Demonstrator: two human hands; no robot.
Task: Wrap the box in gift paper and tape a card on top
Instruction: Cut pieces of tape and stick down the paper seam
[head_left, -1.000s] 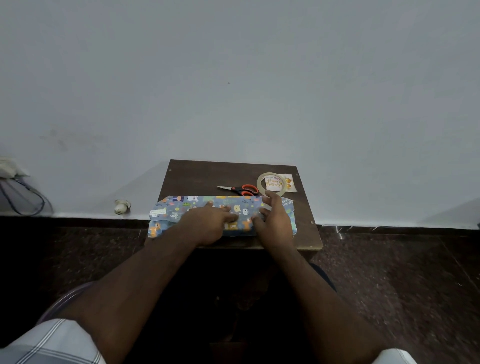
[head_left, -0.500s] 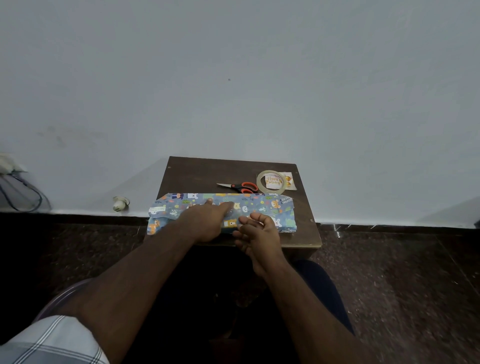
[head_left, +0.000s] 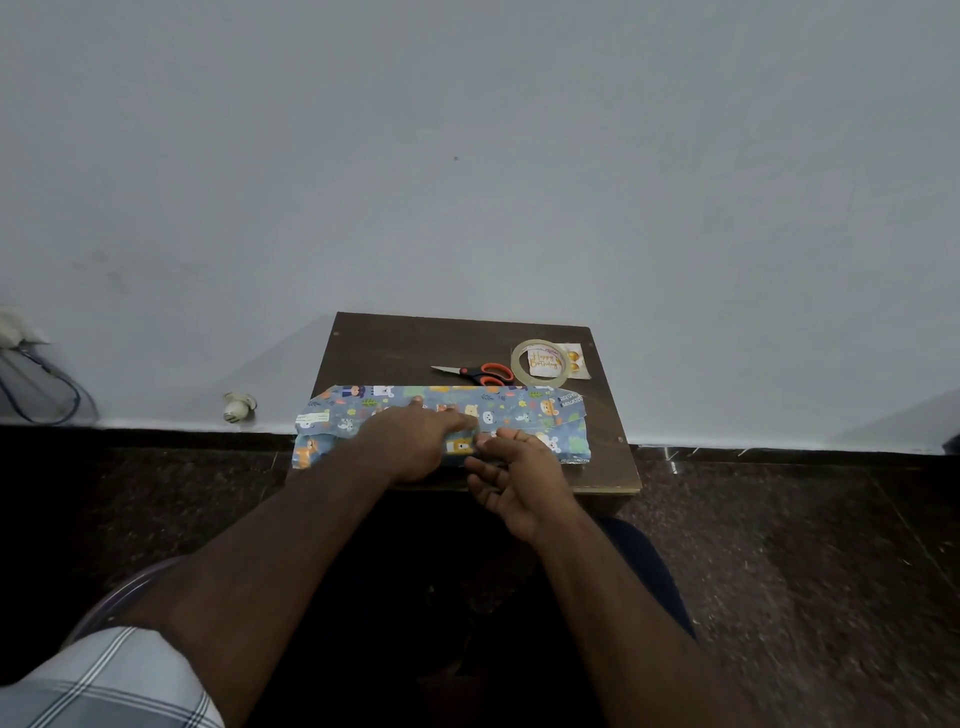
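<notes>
The box wrapped in blue cartoon gift paper (head_left: 524, 413) lies across the near half of the small brown table (head_left: 395, 353). My left hand (head_left: 415, 439) presses flat on the paper near its middle. My right hand (head_left: 519, 478) sits at the front edge of the box, palm turned up, fingers loosely spread and touching the paper's near side; it holds nothing that I can see. A roll of clear tape (head_left: 539, 362) lies on top of the birthday card (head_left: 571, 361) at the table's far right. Orange-handled scissors (head_left: 475, 372) lie left of the tape.
The table stands against a pale wall. A dark speckled floor lies to both sides. A small white object (head_left: 238, 407) sits on the floor by the wall at left, and cables (head_left: 36, 384) hang at the far left.
My right hand left the top of the paper near the tape roll and came back to the box's front edge, turning palm up. My left hand stayed pressing on the paper.
</notes>
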